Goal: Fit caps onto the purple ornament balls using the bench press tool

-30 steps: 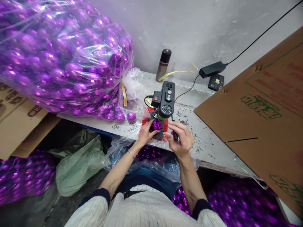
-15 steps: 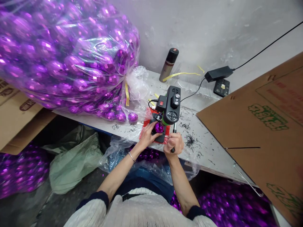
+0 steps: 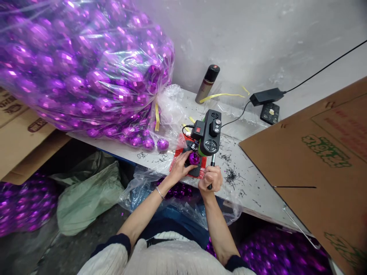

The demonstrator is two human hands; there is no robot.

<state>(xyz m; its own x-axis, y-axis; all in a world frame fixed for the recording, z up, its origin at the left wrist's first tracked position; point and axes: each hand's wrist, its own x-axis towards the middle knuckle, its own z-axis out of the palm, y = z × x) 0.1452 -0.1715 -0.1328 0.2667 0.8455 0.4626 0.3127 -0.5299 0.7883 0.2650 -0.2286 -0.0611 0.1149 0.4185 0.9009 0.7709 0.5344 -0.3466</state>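
A shiny purple faceted ball (image 3: 194, 158) sits under the head of a small black bench machine (image 3: 211, 131), which has a red switch and round vents. My left hand (image 3: 180, 168) steadies the ball, thumb and fingers closed about its near and left sides. The machine's black base (image 3: 195, 171) rests on a red sheet (image 3: 176, 157). On the right, my right hand (image 3: 211, 178) is wrapped round the machine's lever handle (image 3: 213, 160), whose black grip end shows below the fist.
A huge clear bag of purple balls (image 3: 86, 76) leans over the table's left. Behind stand a spray can (image 3: 207, 84) and a power adapter (image 3: 266, 96). Black scraps (image 3: 231, 175) litter the tabletop beside a big cardboard box (image 3: 321, 152). One loose ball (image 3: 163, 144) lies near the bag.
The whole view has shifted slightly, so things appear a little lower. Both hands keep the same holds on the ball and the lever handle.
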